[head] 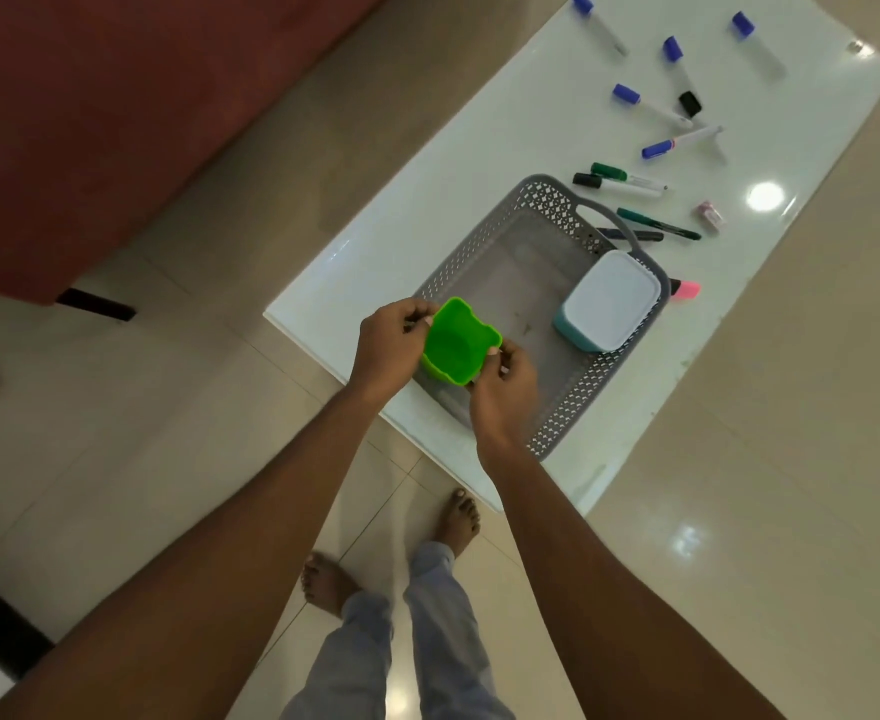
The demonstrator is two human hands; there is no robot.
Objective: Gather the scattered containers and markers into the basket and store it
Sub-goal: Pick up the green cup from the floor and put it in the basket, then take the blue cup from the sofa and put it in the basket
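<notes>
A grey perforated basket (484, 236) sits on the white glass table (531, 122). Both hands hold a bright green open container (456, 345) over the basket's near corner: my left hand (388, 345) pinches its left rim, my right hand (505, 392) pinches its right rim. A teal box with a white lid (609, 301) lies inside the basket at the right. Several markers lie scattered beyond the basket, among them a blue-capped marker (679, 140), a green-capped marker (627, 175) and a dark green pen (658, 224). A pink highlighter (686, 289) pokes out beside the basket.
A small pink eraser (710, 214) lies on the table to the right. A dark red sofa (115, 122) stands at the left across a strip of tiled floor. My bare feet (458, 517) stand at the table's near corner.
</notes>
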